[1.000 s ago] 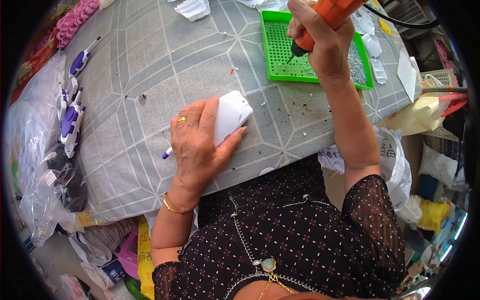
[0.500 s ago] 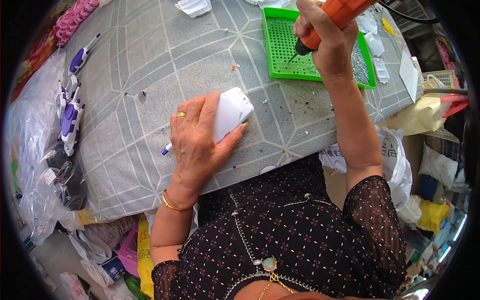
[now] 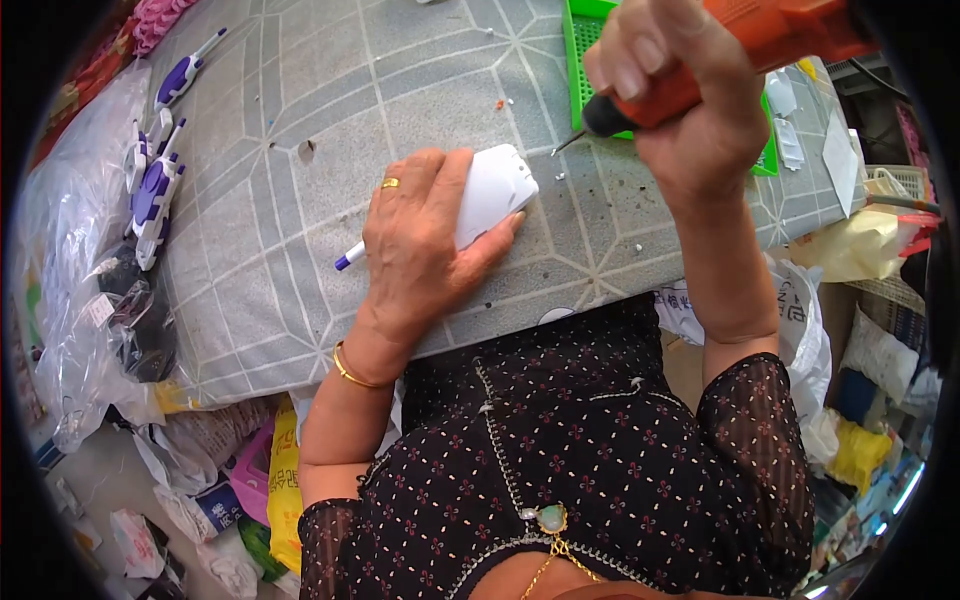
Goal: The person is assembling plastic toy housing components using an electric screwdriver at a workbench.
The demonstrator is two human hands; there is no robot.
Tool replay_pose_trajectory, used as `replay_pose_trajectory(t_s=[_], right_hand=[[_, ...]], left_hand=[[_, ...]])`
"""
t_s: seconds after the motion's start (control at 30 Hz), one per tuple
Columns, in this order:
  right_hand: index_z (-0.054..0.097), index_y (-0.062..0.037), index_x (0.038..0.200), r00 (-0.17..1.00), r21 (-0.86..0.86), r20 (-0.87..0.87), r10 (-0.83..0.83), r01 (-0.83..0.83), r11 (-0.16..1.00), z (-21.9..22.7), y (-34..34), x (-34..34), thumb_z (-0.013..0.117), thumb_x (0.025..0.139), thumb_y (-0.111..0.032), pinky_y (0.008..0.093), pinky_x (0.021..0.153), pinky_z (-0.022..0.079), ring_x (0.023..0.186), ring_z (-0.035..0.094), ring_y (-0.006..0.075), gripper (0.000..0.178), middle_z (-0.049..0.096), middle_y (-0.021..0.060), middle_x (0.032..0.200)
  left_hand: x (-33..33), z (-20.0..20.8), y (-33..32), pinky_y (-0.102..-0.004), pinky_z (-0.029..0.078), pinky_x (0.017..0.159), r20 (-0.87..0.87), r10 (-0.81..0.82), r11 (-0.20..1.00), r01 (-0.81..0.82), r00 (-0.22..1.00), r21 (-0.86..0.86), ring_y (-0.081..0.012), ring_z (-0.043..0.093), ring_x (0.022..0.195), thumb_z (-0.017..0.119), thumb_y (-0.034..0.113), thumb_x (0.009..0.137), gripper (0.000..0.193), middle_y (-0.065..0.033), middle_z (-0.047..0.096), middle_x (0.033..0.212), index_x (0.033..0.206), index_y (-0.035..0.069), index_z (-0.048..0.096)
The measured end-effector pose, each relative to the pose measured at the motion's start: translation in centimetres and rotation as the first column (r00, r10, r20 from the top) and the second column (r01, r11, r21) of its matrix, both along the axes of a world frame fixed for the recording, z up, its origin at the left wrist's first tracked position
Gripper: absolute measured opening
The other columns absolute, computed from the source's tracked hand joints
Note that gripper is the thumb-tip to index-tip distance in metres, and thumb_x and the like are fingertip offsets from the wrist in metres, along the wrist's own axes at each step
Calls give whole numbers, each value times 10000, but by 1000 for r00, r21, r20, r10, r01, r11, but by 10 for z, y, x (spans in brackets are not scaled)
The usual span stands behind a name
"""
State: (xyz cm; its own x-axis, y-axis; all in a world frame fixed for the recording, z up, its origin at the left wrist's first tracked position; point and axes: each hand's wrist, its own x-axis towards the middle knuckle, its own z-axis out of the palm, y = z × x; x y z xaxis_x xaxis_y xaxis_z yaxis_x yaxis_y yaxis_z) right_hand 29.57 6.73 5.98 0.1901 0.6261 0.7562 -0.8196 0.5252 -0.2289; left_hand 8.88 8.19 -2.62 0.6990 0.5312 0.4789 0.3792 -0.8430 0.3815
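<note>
My left hand (image 3: 420, 225) is closed over a white plastic casing (image 3: 493, 192), pressing it to the tabletop. A white stem with a purple tip (image 3: 350, 257) sticks out from under that hand on its left side. In my right hand (image 3: 700, 120) is an orange electric screwdriver (image 3: 770, 45), held with its black nose and thin bit pointing down and left. The bit's tip is in the air just right of the casing, apart from it; a tiny bright speck shows there, too small to name. Behind my right hand lies a green perforated tray (image 3: 577, 60), partly hidden.
Several purple-and-white plastic devices (image 3: 155, 200) lie along the table's left edge, with another (image 3: 183, 75) farther back. Clear plastic bags (image 3: 75, 240) hang over that edge. White plastic pieces (image 3: 789, 145) lie beyond the tray. A patterned grey tablecloth (image 3: 330, 90) covers the table.
My right hand has brought the screwdriver from over the green tray leftward and nearer, toward the casing. My left hand still holds the casing. The whole view has shifted slightly.
</note>
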Motion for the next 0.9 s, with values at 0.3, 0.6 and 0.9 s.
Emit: replay_pose_trajectory(t_s=[0.3, 0.6, 0.9], right_hand=[[428, -10, 1291, 774, -586, 528, -349, 630, 510, 1, -27, -25, 698, 899, -128, 292, 512, 500, 512, 526, 101, 491, 555, 25, 732], [432, -18, 1277, 779, -577, 517, -353, 623, 529, -4, -25, -28, 689, 903, -116, 280, 513, 499, 515, 520, 94, 464, 547, 23, 729], [481, -24, 1164, 792, -605, 503, -347, 609, 514, -9, -26, -31, 693, 892, -86, 276, 492, 484, 485, 504, 103, 350, 541, 28, 694]], left_hand=[[-2, -2, 1, -440, 493, 809, 0, 11, 1000, -11, 1000, 9, -336, 612, 982, 831, 358, 764, 603, -143, 623, 1101, 1206, 7, 616], [-2, -2, 0, -432, 490, 812, -2, 21, 1000, -21, 1000, -9, -330, 612, 988, 832, 358, 750, 616, -139, 625, 1104, 1208, 6, 618], [-1, -1, 1, -435, 489, 814, -3, 21, 1000, -21, 1000, -9, -337, 610, 993, 832, 357, 750, 621, -141, 624, 1105, 1210, 2, 613]])
